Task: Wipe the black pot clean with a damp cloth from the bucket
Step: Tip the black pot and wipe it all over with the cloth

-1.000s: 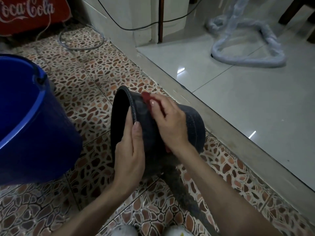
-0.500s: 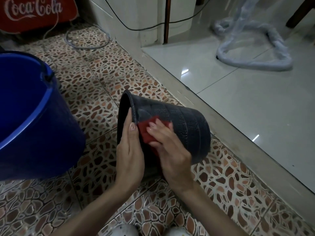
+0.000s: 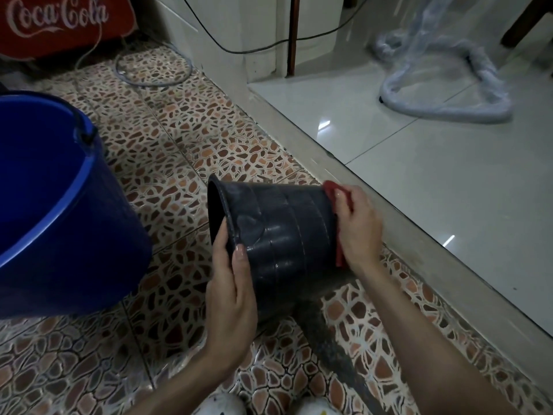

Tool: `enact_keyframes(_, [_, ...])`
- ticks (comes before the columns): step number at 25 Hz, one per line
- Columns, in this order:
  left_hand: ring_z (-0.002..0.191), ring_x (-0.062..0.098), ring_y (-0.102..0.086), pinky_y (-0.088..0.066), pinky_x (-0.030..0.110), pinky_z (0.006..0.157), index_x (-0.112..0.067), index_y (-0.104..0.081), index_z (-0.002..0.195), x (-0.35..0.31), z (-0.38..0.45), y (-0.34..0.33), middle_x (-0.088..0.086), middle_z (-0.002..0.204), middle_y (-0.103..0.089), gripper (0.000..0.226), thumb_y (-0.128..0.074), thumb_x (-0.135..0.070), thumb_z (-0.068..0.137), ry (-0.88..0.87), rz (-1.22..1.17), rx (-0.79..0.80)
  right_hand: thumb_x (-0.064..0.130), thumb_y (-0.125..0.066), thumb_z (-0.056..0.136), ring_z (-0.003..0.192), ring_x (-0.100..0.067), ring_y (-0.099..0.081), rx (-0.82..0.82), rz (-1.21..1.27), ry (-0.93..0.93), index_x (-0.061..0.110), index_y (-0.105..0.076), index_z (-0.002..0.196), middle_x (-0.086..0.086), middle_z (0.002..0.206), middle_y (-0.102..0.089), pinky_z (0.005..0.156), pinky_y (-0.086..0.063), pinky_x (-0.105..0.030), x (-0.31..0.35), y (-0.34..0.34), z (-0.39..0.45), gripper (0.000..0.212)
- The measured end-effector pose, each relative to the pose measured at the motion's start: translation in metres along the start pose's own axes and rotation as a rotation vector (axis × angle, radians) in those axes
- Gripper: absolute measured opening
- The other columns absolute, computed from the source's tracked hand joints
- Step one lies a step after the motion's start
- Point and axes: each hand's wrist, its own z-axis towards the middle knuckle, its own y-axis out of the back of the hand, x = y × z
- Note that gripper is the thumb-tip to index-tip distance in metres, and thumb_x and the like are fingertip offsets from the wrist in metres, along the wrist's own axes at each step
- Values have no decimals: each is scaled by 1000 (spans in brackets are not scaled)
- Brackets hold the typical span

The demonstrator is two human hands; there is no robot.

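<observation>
The black pot (image 3: pixel 284 235) lies on its side over the patterned floor, its mouth facing left and its ribbed wall wet and shiny. My left hand (image 3: pixel 232 295) grips the pot at the rim, thumb along the outside. My right hand (image 3: pixel 357 226) presses a red cloth (image 3: pixel 330 190) flat against the pot's base at the right end; most of the cloth is hidden under the palm. The blue bucket (image 3: pixel 59 223) stands at the left, close to the pot's mouth; its inside is not visible.
A raised concrete step (image 3: pixel 374 205) runs diagonally just right of the pot, with glossy white tiles beyond. A wrapped hose (image 3: pixel 443 112) lies on those tiles. A red Coca-Cola box (image 3: pixel 59 22) and loose cables sit at the back left. A dark wet streak trails below the pot.
My right hand slid the red cloth from near the rim along the pot's wall to its base. The left hand kept its hold on the rim.
</observation>
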Motion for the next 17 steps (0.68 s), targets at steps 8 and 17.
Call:
enact_keyframes(8, [117,-1,-59,-49,28,97,-28,-45,144,-8,18,-8,-18,126,-64,46,-24,-44,106,70,22,-56,33,-46,102,127,-7,-53,-21,248,401,22,-63,124,14,132,-59,120,-25,-26,69,-17,-82,30])
enact_keyframes(17, [82,-7,-65,-53,18,61,-20,-44,141,-10,13,-9,-34,97,-66,47,-24,-41,104,26,113,-14,34,-42,104,120,-16,-55,-21,92,30,22,-61,125,7,124,-60,104,-47,-38,-4,3,-16,32])
